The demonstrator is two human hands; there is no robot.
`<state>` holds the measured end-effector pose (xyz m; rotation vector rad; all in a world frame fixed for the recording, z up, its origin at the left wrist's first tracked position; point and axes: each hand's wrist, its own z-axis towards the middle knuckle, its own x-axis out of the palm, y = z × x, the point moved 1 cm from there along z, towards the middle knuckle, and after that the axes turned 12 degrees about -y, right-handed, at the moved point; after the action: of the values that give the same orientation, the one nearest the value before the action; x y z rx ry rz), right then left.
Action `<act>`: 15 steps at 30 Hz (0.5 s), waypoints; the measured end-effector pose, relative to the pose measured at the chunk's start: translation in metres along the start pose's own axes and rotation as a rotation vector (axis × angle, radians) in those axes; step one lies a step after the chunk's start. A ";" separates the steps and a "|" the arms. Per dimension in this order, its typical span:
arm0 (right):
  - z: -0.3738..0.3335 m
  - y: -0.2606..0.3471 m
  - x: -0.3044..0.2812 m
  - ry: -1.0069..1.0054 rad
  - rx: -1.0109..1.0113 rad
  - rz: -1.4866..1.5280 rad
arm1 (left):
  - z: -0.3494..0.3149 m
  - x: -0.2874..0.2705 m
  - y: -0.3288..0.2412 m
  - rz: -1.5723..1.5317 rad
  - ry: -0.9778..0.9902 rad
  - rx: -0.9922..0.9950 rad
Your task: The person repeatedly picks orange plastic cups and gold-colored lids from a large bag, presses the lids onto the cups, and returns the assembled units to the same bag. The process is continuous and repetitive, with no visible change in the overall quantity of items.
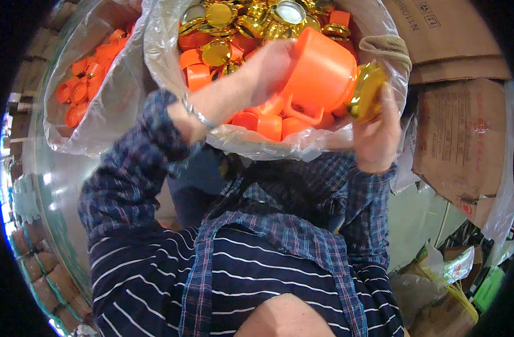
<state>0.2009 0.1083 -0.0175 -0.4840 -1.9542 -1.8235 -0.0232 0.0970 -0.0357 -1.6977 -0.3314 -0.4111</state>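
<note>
An orange plastic mug (pixel 324 70) with a loop handle lies tilted on its side above a lined container of parts. My left hand (pixel 272 64), blurred by motion, is closed at the mug's base end. At the other end, my right hand (pixel 379 132) grips a shiny gold lid (pixel 367 92) by its edge, against the mug's mouth. Whether the lid sits fully on the rim, I cannot tell. Beneath my hands lie several orange mugs (pixel 268 127) and a heap of gold lids (pixel 217 53).
Clear plastic lines the container, its rim (pixel 257 147) close to my lap. A second lined bag (pixel 53 121) at the left holds small orange parts (pixel 80 90). Cardboard boxes (pixel 459 140) stand at the right. A rolled tan cloth (pixel 386 48) rests on the container's right edge.
</note>
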 end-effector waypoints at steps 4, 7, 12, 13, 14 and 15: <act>-0.036 -0.023 0.042 0.122 -0.140 -0.380 | -0.065 0.016 0.009 -0.299 -0.095 0.080; -0.055 -0.022 0.064 0.181 -0.406 -0.606 | -0.088 0.015 0.017 -0.490 -0.113 0.024; -0.087 -0.019 0.092 0.259 -0.359 -0.352 | -0.116 0.017 0.013 -0.376 -0.128 0.088; -0.093 -0.019 0.096 0.281 -0.418 -0.389 | -0.120 0.017 0.010 -0.287 -0.152 0.088; -0.099 -0.020 0.098 0.302 -0.475 -0.426 | -0.125 0.017 0.008 -0.192 -0.172 0.128; -0.103 -0.021 0.099 0.319 -0.518 -0.477 | -0.129 0.018 0.007 -0.098 -0.191 0.166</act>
<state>0.1124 0.0012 0.0217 0.1502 -1.4519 -2.5349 -0.0148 -0.0311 -0.0157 -1.5646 -0.5752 -0.2850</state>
